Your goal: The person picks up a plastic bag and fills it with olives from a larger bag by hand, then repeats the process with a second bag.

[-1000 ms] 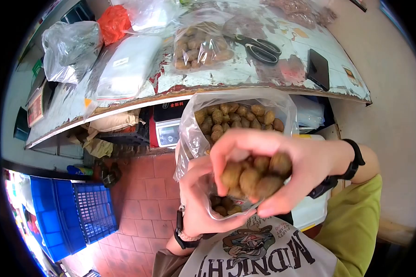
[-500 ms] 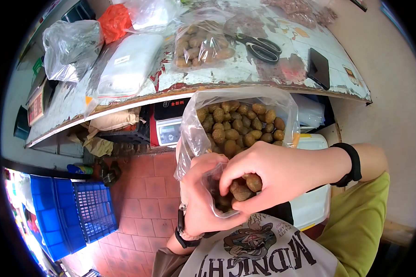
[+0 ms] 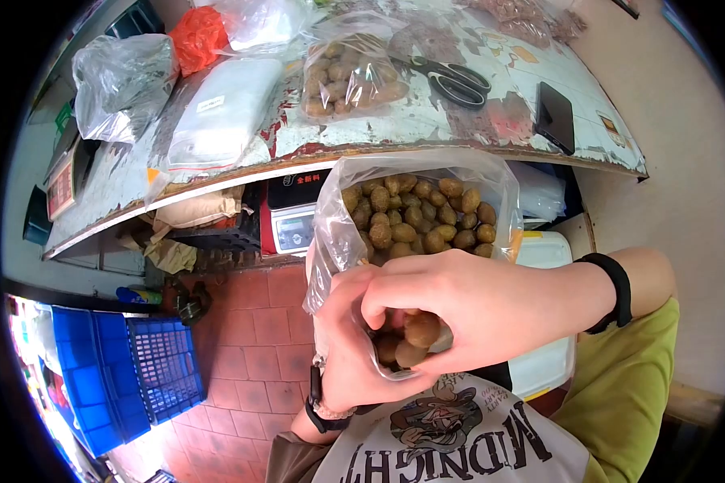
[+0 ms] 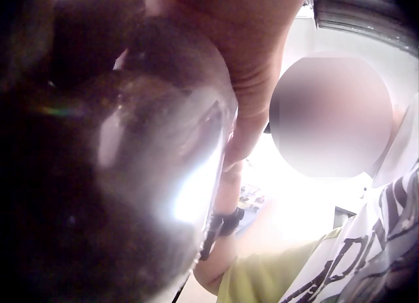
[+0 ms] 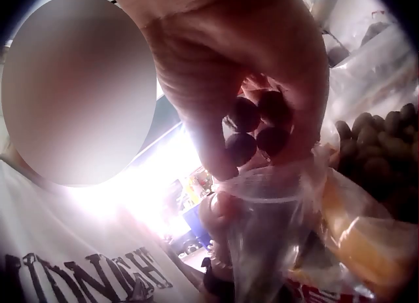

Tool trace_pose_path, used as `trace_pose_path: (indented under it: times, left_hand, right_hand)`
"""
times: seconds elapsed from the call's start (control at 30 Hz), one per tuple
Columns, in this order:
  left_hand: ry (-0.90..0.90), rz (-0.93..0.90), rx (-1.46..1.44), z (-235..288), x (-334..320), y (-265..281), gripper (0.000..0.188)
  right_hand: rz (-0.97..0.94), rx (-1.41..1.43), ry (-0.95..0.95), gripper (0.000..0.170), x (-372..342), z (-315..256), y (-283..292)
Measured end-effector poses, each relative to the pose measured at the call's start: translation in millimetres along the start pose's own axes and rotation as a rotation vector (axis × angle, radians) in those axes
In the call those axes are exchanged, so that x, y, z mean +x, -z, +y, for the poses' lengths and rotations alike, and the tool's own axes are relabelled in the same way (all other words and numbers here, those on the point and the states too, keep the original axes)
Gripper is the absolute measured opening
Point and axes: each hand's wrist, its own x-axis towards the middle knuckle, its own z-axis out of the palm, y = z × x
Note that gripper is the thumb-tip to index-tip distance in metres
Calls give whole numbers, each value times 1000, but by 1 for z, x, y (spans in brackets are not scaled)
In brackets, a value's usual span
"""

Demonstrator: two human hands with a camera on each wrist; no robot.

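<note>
My left hand grips a small clear plastic bag around its mouth, holding it open in front of the shirt. Curled over that mouth, my right hand holds several brown, olive-like oval fruits between thumb and fingers. More such fruits show at the small bag's opening. Right beyond the hands, a large clear bag stands with its top spread, full of the same fruits. In the left wrist view the small bag fills much of the picture, dark and blurred.
On the worn worktop lie a filled bag of fruits, scissors, a phone and a stack of plastic bags. A scale sits below its edge. Blue crates stand on the tiled floor at left.
My right hand has lowered its cupped fruits from above the small bag down into its mouth, uncovering more of the large bag's contents. The left hand stays nearly in place.
</note>
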Motion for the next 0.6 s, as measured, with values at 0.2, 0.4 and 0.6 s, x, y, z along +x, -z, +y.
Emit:
trace_pose_path:
  times: [0.2,0.4,0.6]
  left_hand:
    - [-26,8,92,2,1,0,108]
    - [-42,-1,18,3,7,0,106]
    - [33,19,-6,3,6,-3,103]
  right_hand:
    - [-23,-92,44,37,-5,9,-3]
    - [-39,-124,-126,31,-12,-5,2]
    - [29,-177,-84,29,-28,-2,7]
